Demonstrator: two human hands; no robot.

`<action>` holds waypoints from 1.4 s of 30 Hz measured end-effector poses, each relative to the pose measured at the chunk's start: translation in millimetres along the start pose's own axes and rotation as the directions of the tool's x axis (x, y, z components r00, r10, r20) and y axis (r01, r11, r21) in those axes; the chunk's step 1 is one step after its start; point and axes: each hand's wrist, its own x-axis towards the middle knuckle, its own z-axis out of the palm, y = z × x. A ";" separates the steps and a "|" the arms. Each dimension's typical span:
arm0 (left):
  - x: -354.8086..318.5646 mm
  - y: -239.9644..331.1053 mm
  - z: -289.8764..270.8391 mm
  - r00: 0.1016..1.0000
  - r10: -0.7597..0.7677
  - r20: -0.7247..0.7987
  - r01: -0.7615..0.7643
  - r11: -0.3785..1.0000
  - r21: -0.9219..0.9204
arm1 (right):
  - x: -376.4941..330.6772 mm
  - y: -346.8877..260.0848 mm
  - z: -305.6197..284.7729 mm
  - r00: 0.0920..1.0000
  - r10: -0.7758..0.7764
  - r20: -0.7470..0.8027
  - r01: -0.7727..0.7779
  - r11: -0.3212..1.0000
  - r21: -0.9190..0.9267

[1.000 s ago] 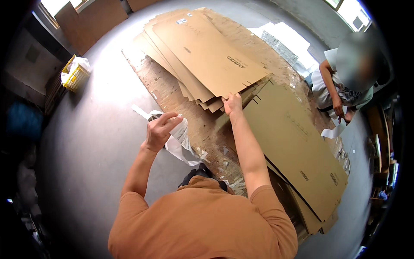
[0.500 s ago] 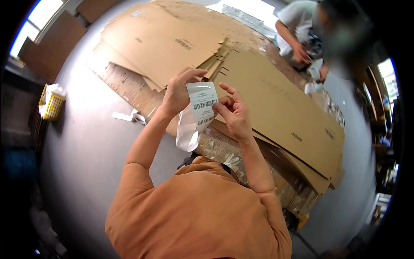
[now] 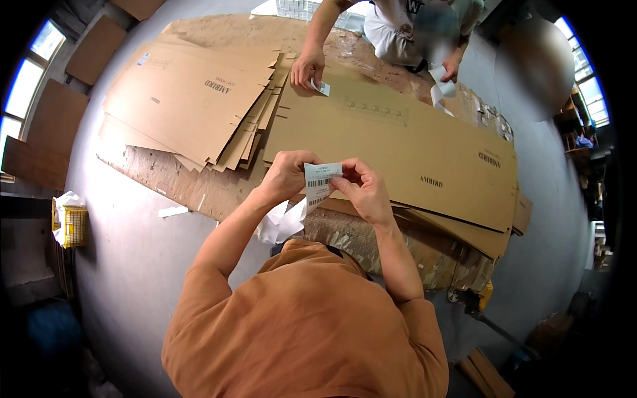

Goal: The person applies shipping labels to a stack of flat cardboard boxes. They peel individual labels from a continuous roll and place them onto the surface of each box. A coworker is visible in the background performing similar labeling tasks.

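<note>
Held out before my chest is a strip of white printed labels [image 3: 318, 182] with barcodes. My left hand [image 3: 285, 176] is closed on the upper left edge of the strip. From the other side, my right hand [image 3: 367, 192] pinches its right edge between thumb and fingers. A crumpled white tail of the strip [image 3: 282, 224] hangs below my left hand. Just beyond my hands lies a stack of flat cardboard sheets [image 3: 391, 146] with dark print. Across it, a co-worker's hand [image 3: 308, 67] presses a small white label [image 3: 322, 87] to the top sheet.
Another pile of flat cardboard [image 3: 179, 99] lies left on the worn wooden platform [image 3: 152, 162]. The co-worker's other hand [image 3: 452, 67] holds a white label strip [image 3: 440, 86]. A yellow basket [image 3: 71, 225] stands on the left floor; a pallet jack [image 3: 481, 302] is at lower right.
The view has shifted, and my hands sit slightly lower. My left fingers, spread before, are now closed on the strip's edge. The co-worker's hand has reached left onto the cardboard with a label.
</note>
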 end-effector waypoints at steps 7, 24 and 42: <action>14.8 -31.9 2.1 0.987 -0.147 -0.059 0.155 0.973 0.172 | 32.0 17.3 -10.3 0.955 -0.287 -0.074 0.234 0.884 -0.404; 12.5 -91.4 18.6 0.951 -0.278 -0.133 0.308 0.861 0.405 | 195.7 90.8 -36.0 0.923 0.244 -0.299 -0.287 0.952 -0.107; 12.2 -95.7 21.1 0.949 -0.284 -0.138 0.316 0.847 0.428 | 220.6 108.6 -29.9 0.913 0.220 -0.343 -0.314 0.917 -0.246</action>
